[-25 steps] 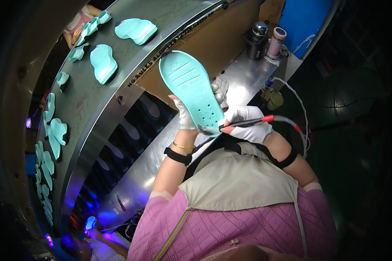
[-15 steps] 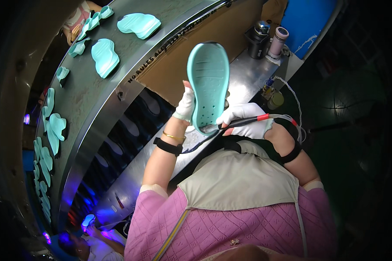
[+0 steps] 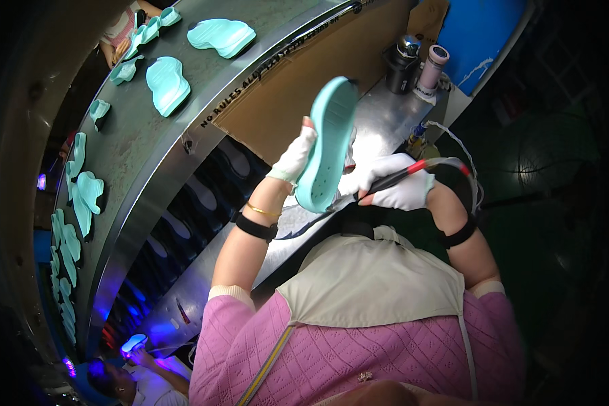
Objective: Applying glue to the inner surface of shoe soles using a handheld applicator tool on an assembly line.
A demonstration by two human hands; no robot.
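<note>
While the left hand (image 3: 296, 154), in a white fingertip-less glove, clasped the long turquoise moulded shoe sole (image 3: 326, 152) by its edge, I had it tilted nearly upright above the shiny silver metal counter (image 3: 375, 128). The similarly gloved right hand (image 3: 400, 189) pinched a slim black pen-shaped tool with a red band (image 3: 391, 178), its tip at the sole's perforated lower end; I could not tell whether they touched. Farther left, I saw more turquoise moulded pieces (image 3: 167, 86) along a dull grey-green belt (image 3: 137, 139).
</note>
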